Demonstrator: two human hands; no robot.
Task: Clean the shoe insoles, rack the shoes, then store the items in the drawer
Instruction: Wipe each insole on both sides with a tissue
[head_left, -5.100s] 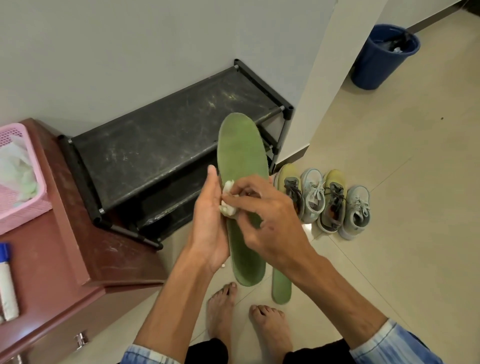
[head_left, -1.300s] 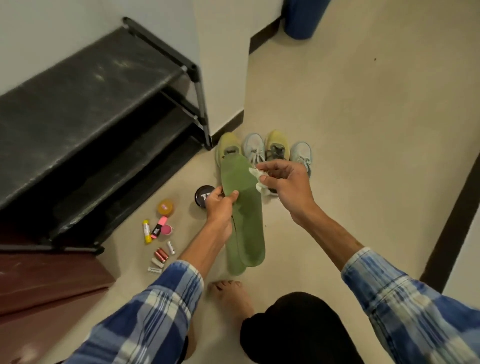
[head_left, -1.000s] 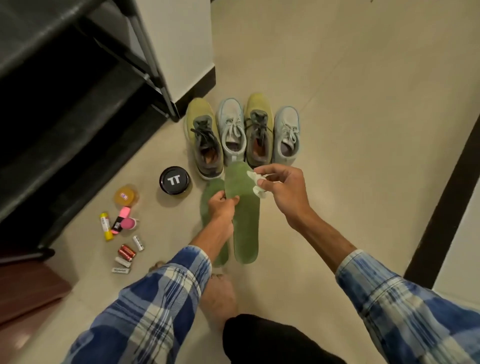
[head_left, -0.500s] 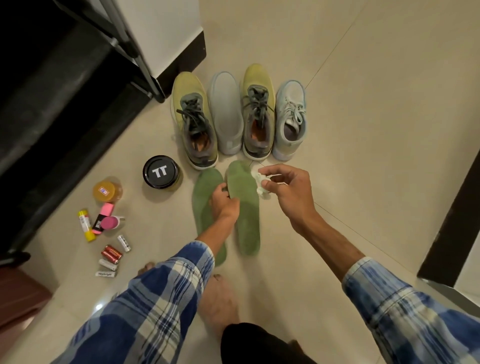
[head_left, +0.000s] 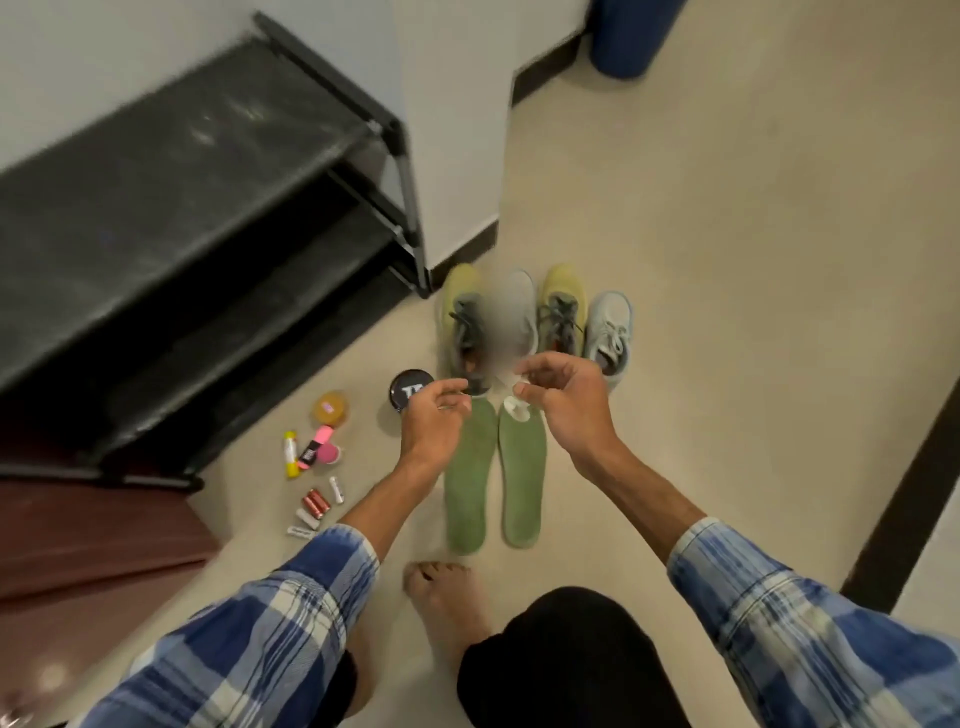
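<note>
beige floor (head_left: 701, 312) next to the black shoe rack (head_left: 182, 171): two green insoles (head_left: 522, 483) lie flat side by side, just below four shoes (head_left: 610, 322). right hand (head_left: 566, 400) pinches a white wipe (head_left: 515, 413) over them, left hand (head_left: 434, 421) loosely curled, holding nothing.

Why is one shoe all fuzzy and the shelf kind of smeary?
Head view: a smudged patch covers the second shoe from the left; the black shoe rack has streaked edges, probably camera motion; the green insoles look fairly sharp; the wipe in the right hand blurs too.
</note>
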